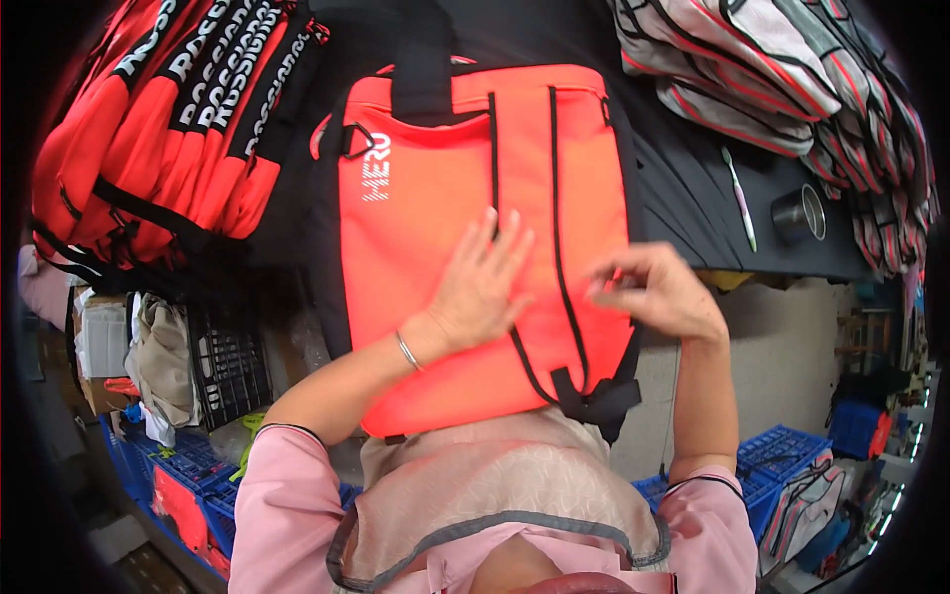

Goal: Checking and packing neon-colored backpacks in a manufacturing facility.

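Observation:
A bright orange-red bag (416, 257) with black piping and white lettering lies on the black-covered table, its lower end reaching over the table's front edge toward my lap. My left hand (485, 282) rests flat on the middle of the bag, fingers stretched out and apart. Over the bag's right edge, my right hand (658, 292) is curled, thumb and fingers drawn together in a pinch. Its fingertips are slightly blurred, and what they hold, if anything, cannot be made out. A wide black strap (421, 69) crosses the bag's top, and a black webbing end (599, 396) sticks out at its lower right corner.
Several red-and-black bags (188, 129) stand stacked at the left. Grey bags with red trim (737, 69) are piled at the far right. A toothbrush (739, 198) and a metal cup (798, 215) lie near the table's right front edge. Blue crates (777, 450) stand below.

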Tool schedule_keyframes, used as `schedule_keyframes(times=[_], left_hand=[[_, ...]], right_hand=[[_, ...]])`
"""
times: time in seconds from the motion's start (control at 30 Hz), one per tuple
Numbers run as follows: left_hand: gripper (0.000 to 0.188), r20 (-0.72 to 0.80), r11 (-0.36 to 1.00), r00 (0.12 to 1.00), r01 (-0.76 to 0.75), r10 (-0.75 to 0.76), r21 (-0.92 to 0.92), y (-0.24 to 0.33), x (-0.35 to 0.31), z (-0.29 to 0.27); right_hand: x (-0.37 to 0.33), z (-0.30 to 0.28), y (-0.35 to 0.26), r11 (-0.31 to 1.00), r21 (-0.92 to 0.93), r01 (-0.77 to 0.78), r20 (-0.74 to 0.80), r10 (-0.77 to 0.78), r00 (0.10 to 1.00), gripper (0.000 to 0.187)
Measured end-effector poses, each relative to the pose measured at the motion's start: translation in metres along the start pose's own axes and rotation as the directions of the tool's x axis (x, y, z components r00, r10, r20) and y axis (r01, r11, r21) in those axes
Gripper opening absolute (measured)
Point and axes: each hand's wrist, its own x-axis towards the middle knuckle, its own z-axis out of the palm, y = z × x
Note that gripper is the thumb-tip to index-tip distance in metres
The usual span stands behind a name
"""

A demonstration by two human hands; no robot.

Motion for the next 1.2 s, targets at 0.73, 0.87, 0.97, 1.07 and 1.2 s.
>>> schedule_keyframes(times=[0.73, 0.87, 0.97, 1.07, 1.2], left_hand=[[0.026, -0.283, 0.987, 0.959, 0.012, 0.034, 0.16, -0.135, 0.057, -0.046], [0.02, -0.346, 0.988, 0.937, 0.012, 0.042, 0.153, -0.134, 0.057, -0.041], [0.015, -0.362, 0.991, 0.931, 0.004, 0.046, 0.136, -0.13, 0.063, -0.038], [0.016, -0.371, 0.99, 0.928, 0.012, 0.043, 0.143, -0.134, 0.06, -0.038], [0.03, -0.37, 0.983, 0.928, 0.019, 0.05, 0.182, -0.125, 0.075, -0.04]], right_hand=[[0.223, -0.038, -0.001, 0.81, -0.571, -0.131, -0.414, -0.147, 0.898, 0.026], [0.262, -0.042, -0.021, 0.854, -0.519, -0.036, -0.438, -0.23, 0.869, 0.025], [0.307, -0.044, -0.022, 0.903, -0.418, -0.097, -0.521, -0.15, 0.84, 0.029], [0.336, -0.028, -0.023, 0.955, -0.259, -0.146, -0.532, -0.015, 0.847, 0.039], [0.346, -0.027, -0.006, 0.983, -0.144, -0.114, -0.567, 0.013, 0.823, 0.057]])
